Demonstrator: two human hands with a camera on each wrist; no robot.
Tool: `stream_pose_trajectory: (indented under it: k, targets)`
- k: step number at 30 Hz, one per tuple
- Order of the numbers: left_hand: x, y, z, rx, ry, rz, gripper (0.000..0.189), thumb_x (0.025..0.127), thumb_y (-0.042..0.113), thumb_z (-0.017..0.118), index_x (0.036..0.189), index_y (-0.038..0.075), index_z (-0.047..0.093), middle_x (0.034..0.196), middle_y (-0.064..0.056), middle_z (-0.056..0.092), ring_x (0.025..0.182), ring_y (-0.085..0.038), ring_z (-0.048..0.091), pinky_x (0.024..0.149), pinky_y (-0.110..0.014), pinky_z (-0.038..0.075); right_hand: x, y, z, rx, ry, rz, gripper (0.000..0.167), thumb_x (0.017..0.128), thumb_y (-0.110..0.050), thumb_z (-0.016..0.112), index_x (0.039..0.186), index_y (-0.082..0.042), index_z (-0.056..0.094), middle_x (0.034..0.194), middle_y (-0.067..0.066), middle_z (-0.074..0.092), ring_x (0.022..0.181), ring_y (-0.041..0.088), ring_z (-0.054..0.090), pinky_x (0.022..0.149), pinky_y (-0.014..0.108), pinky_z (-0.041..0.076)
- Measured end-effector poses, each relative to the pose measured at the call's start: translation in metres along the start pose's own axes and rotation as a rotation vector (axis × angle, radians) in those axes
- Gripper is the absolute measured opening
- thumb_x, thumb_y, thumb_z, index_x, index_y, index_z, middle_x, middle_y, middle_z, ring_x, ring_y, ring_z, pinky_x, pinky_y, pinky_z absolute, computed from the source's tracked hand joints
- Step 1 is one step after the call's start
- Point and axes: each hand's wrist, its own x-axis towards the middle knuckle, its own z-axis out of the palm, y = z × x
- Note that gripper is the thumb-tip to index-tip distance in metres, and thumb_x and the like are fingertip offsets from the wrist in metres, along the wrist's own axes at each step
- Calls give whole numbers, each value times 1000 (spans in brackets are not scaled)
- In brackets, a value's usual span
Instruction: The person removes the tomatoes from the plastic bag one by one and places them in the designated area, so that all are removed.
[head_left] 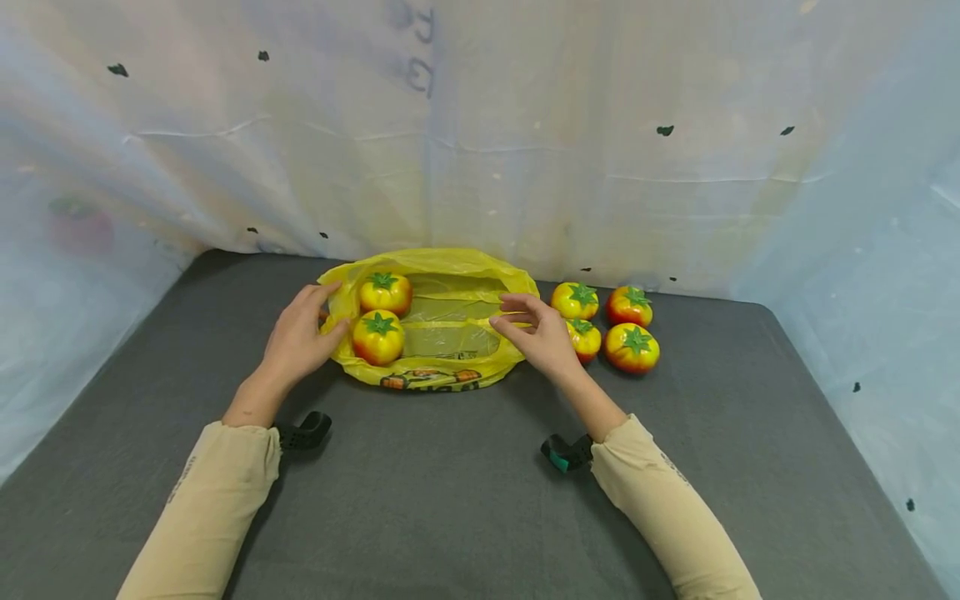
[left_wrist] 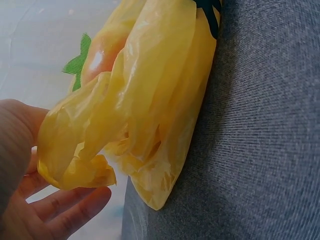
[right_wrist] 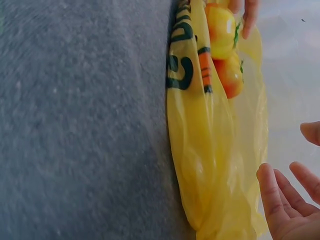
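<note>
A yellow plastic bag (head_left: 442, 375) lies with its mouth spread wide. Two yellow-red tomatoes (head_left: 378, 337) with green star-shaped tops are inside at its left end. My left hand (head_left: 300, 333) is at the bag's left rim, thumb and fingers apart; in the left wrist view a loose yellow flap (left_wrist: 75, 135) hides part of the thumb. Over the right rim hovers my right hand (head_left: 540, 333), fingers loosely bent and holding nothing. Just beyond it, several more tomatoes (head_left: 632, 348) stand in two rows, one partly covered by that hand.
The dark grey table (head_left: 442, 500) runs back to a whitish plastic sheet (head_left: 525, 167) that hangs behind it. More sheeting (head_left: 885, 333) closes off the sides. Black wrist devices (head_left: 303, 432) sit below both hands.
</note>
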Motion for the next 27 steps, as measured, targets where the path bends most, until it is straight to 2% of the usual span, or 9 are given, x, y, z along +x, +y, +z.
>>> stream_pose_trajectory:
  k: [5, 14, 19, 27]
  targets:
    - [0, -1, 0, 2, 0, -1, 58, 94, 17, 56, 146, 0, 36, 137, -24, 42, 107, -41, 52, 81, -53, 46, 13, 26, 11, -8, -12, -27, 43, 90, -18, 67, 130, -5, 57, 125, 22, 59, 111, 34, 60, 93, 44, 50]
    - [1, 0, 1, 2, 10, 2, 58, 94, 17, 56, 146, 1, 36, 138, -23, 42, 106, -40, 53, 79, -52, 47, 16, 30, 30, 11, -35, -20, 43, 90, -21, 68, 129, -5, 58, 125, 20, 60, 112, 30, 60, 96, 44, 48]
    - [0, -1, 1, 6, 14, 4, 58, 94, 16, 57, 146, 0, 37, 137, -22, 43, 105, -39, 53, 79, -51, 46, 18, 29, 39, 20, -42, -29, 42, 90, -20, 67, 128, -6, 58, 124, 20, 60, 110, 29, 61, 93, 42, 50]
    - [-1, 1, -1, 5, 10, 8, 58, 94, 15, 57, 146, 0, 37, 135, -23, 44, 105, -40, 52, 78, -51, 46, 20, 28, 53, 18, -79, -10, 44, 92, -19, 65, 130, -1, 56, 125, 20, 60, 109, 30, 62, 91, 41, 51]
